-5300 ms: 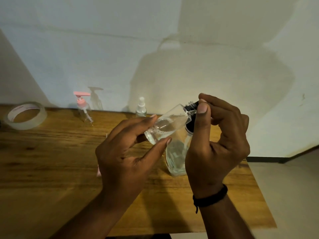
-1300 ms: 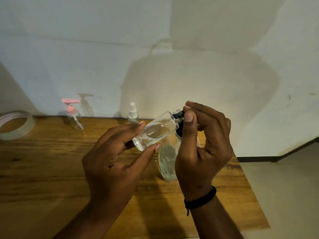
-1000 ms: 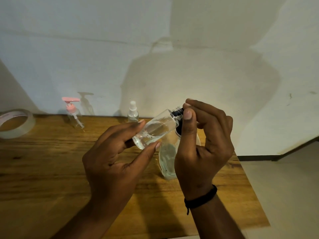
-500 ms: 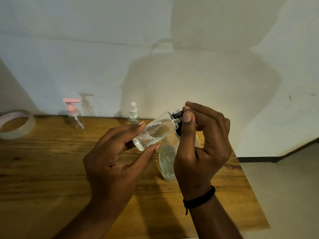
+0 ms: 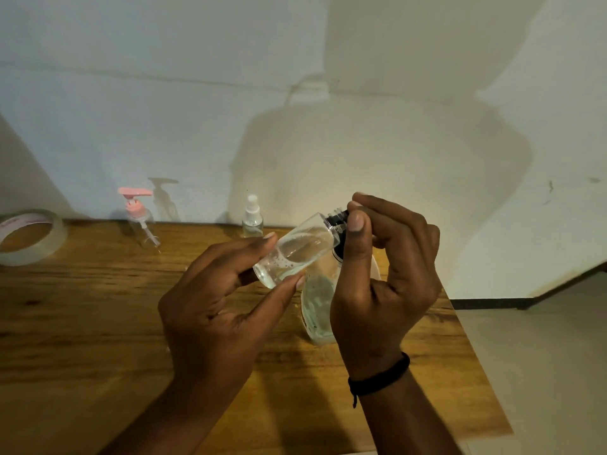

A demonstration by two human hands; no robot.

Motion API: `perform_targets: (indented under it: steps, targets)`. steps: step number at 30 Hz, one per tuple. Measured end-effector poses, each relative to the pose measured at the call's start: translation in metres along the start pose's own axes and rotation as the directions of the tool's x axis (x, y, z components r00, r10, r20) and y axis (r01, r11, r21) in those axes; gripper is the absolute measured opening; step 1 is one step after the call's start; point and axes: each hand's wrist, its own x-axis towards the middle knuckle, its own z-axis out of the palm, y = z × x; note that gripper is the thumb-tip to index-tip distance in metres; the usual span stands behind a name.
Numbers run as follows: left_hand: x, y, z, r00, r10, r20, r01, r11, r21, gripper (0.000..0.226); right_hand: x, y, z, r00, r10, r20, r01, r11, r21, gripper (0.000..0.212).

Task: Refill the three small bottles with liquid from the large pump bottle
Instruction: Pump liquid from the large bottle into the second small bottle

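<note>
Left hand (image 5: 216, 307) grips small bottle (image 5: 295, 252), tilted, middle of frame | right hand (image 5: 384, 284) fingers (image 5: 356, 224) pinch black cap (image 5: 338, 218) | big bottle (image 5: 318, 310) on desk (image 5: 82, 323) just behind | best: hold steady, turn cap slowly, spill nothing.

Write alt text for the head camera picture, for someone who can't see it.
Two hands hold a tilted small clear bottle above a wooden table: the left hand grips its body, the right hand pinches its black cap.
</note>
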Motion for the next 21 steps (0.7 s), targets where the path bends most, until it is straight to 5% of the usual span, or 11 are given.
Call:
perform_targets:
  steps: [21]
  targets:
    - [0.0003, -0.0004, 0.0000, 1.000, 0.020, -0.005, -0.020, 0.999, 0.029, 0.046, -0.0029, -0.0003, 0.0003, 0.999, 0.033, -0.001, -0.033, 0.999, 0.016, 0.011]
